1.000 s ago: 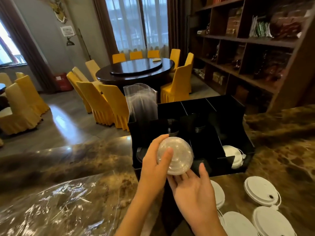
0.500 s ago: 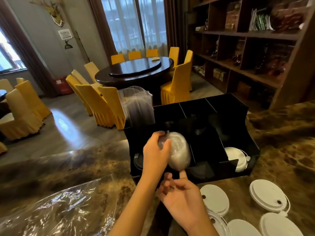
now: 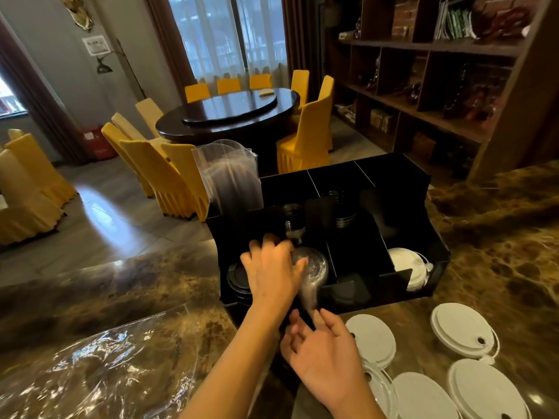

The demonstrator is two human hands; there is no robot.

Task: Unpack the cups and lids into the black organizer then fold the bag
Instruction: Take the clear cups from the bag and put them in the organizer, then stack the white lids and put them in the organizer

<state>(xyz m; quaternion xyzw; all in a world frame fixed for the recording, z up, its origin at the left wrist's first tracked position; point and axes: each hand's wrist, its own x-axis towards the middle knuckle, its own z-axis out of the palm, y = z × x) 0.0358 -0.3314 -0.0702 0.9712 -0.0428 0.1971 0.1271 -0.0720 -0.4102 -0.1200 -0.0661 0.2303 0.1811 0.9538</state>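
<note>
1. The left hand [image 3: 270, 269] reaches over the front of the black organizer [image 3: 402, 189], its fingers curled around a clear dome lid [image 3: 313, 267], gripping it.
2. That lid sits tilted in the front middle compartment, just right of the left hand and blurred at its lower edge.
3. The right hand [image 3: 325, 352] hovers just below the lid, in front of the organizer's front wall, fingers loosely spread and holding nothing.
4. White lids [image 3: 406, 269] are stacked in the organizer's front right compartment, well to the right of both hands.
5. More white flat lids [image 3: 464, 329] lie loose on the marble table [image 3: 499, 252], right of the right hand.
6. A sleeve of clear cups [image 3: 230, 176] stands upright in the back left compartment.
7. The crumpled clear bag [image 3: 90, 376] lies on the table, left of the left forearm.
</note>
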